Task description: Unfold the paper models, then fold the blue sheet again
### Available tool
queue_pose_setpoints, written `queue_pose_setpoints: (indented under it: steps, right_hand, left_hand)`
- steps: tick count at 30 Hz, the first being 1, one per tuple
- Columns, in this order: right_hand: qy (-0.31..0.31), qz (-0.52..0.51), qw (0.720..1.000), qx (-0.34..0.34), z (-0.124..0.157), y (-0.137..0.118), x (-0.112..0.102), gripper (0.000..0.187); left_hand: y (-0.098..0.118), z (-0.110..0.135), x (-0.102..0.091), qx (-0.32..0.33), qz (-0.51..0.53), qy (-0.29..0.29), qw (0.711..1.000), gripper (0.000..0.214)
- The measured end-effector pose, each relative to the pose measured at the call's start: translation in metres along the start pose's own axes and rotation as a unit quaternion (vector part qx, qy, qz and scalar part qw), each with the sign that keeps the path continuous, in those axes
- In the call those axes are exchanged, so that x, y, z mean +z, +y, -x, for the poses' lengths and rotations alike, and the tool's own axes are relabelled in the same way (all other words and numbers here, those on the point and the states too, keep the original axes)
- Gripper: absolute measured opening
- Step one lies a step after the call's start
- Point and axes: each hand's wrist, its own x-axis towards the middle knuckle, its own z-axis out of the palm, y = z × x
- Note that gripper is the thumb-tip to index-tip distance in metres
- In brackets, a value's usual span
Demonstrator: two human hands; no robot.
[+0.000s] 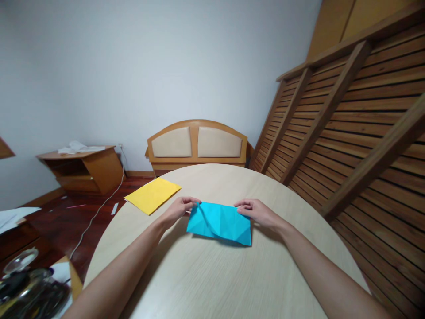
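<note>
A creased, folded blue paper (219, 223) lies on the round pale wooden table (212, 279). My left hand (181, 208) pinches the paper's far left corner, fingers closed on it and lifting the edge slightly. My right hand (255, 211) rests on the far right corner, fingers curled and pressing the paper. Both forearms reach in from the near edge.
A yellow paper sheet (153, 194) lies at the table's left far edge. Behind the table stands a wooden headboard (198, 144); a slatted wooden panel (358, 133) leans at right. At left are a low wooden stand (83, 170), a white cable (96, 212) on the floor, and cluttered objects (29, 288).
</note>
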Motion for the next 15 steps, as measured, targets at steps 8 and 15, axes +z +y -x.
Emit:
queue_pose_setpoints:
  steps: [8,15]
  right_hand:
    - [0.004,0.047,0.997,-0.057,0.0,-0.001,-0.001,0.039]
    - [-0.008,0.077,0.994,-0.073,0.001,-0.01,0.006,0.036]
  left_hand:
    - [0.001,-0.004,0.005,0.034,-0.096,0.034,0.994,0.044]
    - [0.0,0.002,0.019,0.154,-0.316,0.055,0.935,0.039]
